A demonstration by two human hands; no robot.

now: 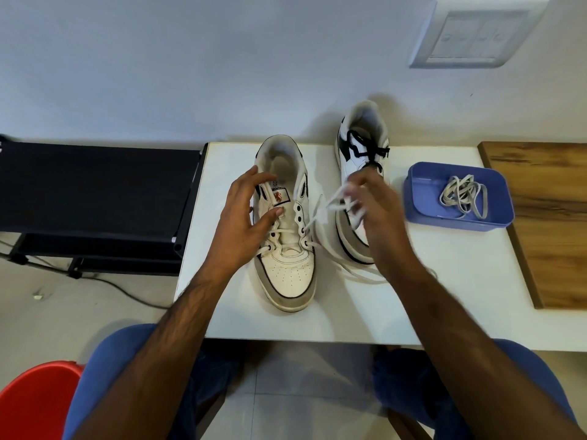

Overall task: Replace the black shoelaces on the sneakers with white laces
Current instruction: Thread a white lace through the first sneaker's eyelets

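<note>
White laminate forms the small bench [413,296], whose far edge is set against the pale wall and whose near edge is met by the person's knees. Bare surface is left in front of both toes and along the right side, up to a brown wooden board [546,217]. The left white leather sneaker [287,249] is stood near the bench's left edge, toe toward the person, with a white flat lace [313,217] threaded through its lower eyelets only. The right white sneaker [359,160] is stood just beside it, tilted, and a black lace [365,147] is seen in its upper eyelets. A second white lace [463,195] is coiled in a blue plastic tray [422,198] to the right. The left hand [241,217] is laid on the left sneaker, fingers spread, thumb pressed on the tongue. The right hand [378,208] is blurred; loops of the white flat lace are pinched in its curled fingers.
</note>
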